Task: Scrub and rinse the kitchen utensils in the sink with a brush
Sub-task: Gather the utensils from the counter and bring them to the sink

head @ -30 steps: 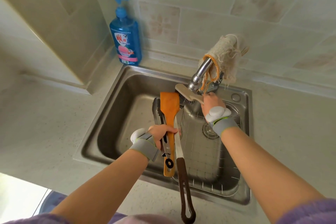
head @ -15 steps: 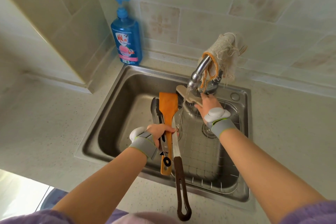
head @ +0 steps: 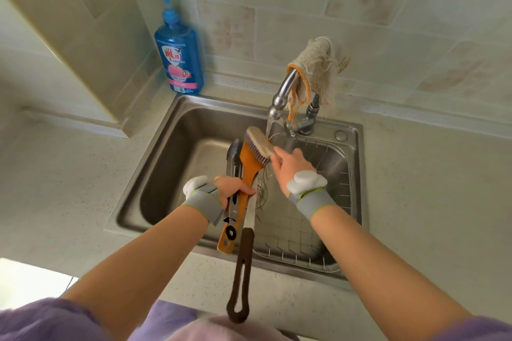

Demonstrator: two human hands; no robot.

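Note:
My left hand (head: 231,189) grips a bundle of utensils over the steel sink (head: 177,130): an orange wooden spatula (head: 249,166), metal tongs (head: 234,158) behind it, and a utensil with a long dark brown handle (head: 241,271) pointing toward me. My right hand (head: 291,166) holds a wooden scrub brush (head: 259,145), bristles pressed on the spatula's blade. Water runs from the faucet (head: 281,97) onto the brush.
A wire rack (head: 313,232) lies in the sink's right half. A frayed cloth (head: 318,69) hangs over the faucet. A blue dish soap bottle (head: 180,52) stands at the sink's back left corner. Speckled countertop (head: 55,180) surrounds the sink; tiled wall behind.
The brush has come down from beside the spout onto the spatula's blade. My left hand has kept its hold on the utensil bundle in about the same place.

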